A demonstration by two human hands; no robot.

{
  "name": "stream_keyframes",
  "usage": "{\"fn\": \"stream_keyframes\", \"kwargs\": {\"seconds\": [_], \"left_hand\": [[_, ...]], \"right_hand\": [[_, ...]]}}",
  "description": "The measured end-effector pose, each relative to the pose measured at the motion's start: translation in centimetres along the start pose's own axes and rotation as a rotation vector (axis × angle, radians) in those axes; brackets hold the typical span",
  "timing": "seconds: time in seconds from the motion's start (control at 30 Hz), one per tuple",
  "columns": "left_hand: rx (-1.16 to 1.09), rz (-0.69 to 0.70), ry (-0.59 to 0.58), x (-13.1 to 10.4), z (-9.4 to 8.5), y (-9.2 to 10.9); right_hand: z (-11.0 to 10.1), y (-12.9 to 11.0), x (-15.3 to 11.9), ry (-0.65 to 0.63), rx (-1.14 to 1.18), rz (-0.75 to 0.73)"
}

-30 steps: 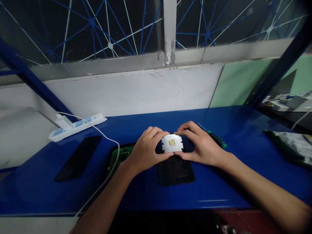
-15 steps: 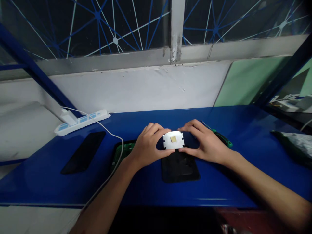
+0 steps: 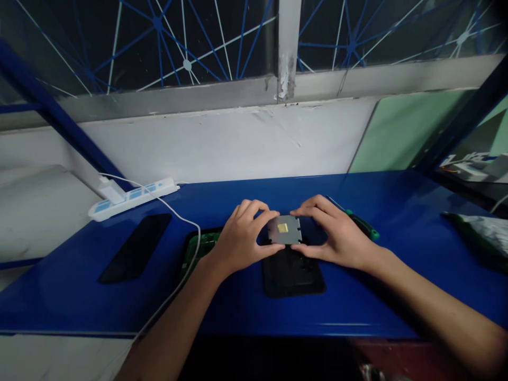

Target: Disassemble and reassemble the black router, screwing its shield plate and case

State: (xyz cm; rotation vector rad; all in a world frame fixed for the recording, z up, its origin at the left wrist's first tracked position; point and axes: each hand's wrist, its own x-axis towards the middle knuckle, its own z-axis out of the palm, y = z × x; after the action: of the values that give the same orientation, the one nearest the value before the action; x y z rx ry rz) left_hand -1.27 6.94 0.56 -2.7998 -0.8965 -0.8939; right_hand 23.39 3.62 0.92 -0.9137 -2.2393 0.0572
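Between my two hands is a thin, notched metal plate (image 3: 294, 230) with a small yellowish square pad (image 3: 282, 228) on its face. My left hand (image 3: 242, 235) pinches its left side, thumb below and fingers above. My right hand (image 3: 333, 230) grips the right side the same way. Under the plate lies a flat black panel (image 3: 293, 278) on the blue table, partly hidden by the plate and hands. A black housing with a green circuit board (image 3: 204, 243) sits just left of my left hand, partly covered by it.
A green-handled screwdriver (image 3: 363, 225) lies behind my right hand. Leftward are a flat black cover (image 3: 137, 248) and a white power strip (image 3: 135, 198); its white cable (image 3: 186, 219) crosses the circuit board and my left forearm. A silvery bag (image 3: 482, 235) rests at the right edge.
The plate has tilted slightly in my hands, its face going from bright white to dull grey. Both hands keep their grip and have barely moved.
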Motion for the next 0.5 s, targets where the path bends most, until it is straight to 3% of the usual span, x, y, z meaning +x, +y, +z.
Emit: {"fn": "stream_keyframes", "kwargs": {"seconds": [0.3,0.5], "left_hand": [[-0.074,0.006,0.058,0.5,0.2,1.6],[-0.215,-0.073,0.108,0.4,0.1,1.6]], "right_hand": [[0.5,-0.7,-0.1,0.032,0.077,-0.028],[0.8,-0.4,0.0,-0.014,0.129,0.061]]}}
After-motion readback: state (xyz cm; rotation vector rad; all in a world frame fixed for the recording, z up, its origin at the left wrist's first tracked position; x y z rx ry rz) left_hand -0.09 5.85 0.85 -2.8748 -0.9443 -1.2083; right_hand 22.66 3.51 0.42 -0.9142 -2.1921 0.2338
